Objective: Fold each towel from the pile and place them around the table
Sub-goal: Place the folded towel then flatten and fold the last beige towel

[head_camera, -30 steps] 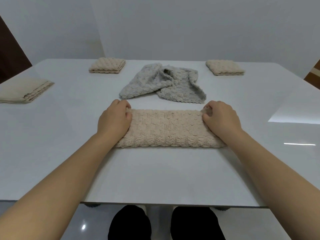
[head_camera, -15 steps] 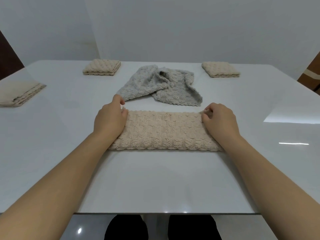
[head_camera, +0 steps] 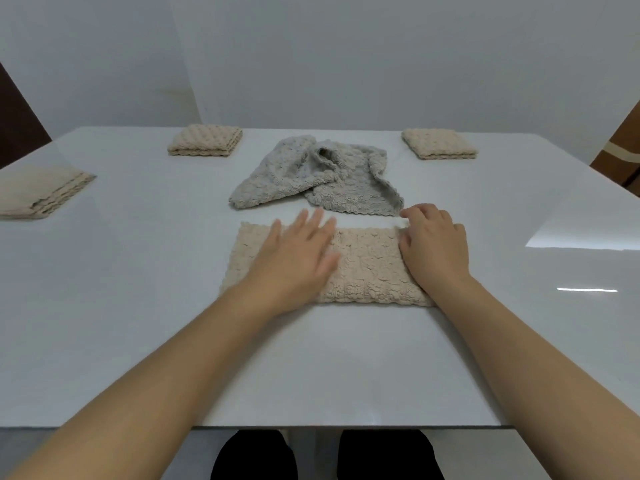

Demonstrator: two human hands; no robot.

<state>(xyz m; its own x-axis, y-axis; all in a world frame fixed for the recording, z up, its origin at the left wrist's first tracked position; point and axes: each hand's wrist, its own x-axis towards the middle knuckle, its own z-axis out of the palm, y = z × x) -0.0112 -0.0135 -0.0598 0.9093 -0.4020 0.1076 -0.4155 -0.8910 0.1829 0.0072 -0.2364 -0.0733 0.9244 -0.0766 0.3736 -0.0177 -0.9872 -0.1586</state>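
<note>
Beige towel (head_camera: 367, 268), folded to a long strip, lies near the white table's (head_camera: 138, 306) front edge. The left hand (head_camera: 294, 258) presses flat, fingers spread, apparently smoothing it; the right hand (head_camera: 433, 247) curls over its right end, seemingly pinching it for the next fold. An unfolded grey towel (head_camera: 311, 178) waits just behind.

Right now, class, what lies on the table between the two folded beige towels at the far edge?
The crumpled grey towel, seen in the head view, slightly nearer than both.
</note>
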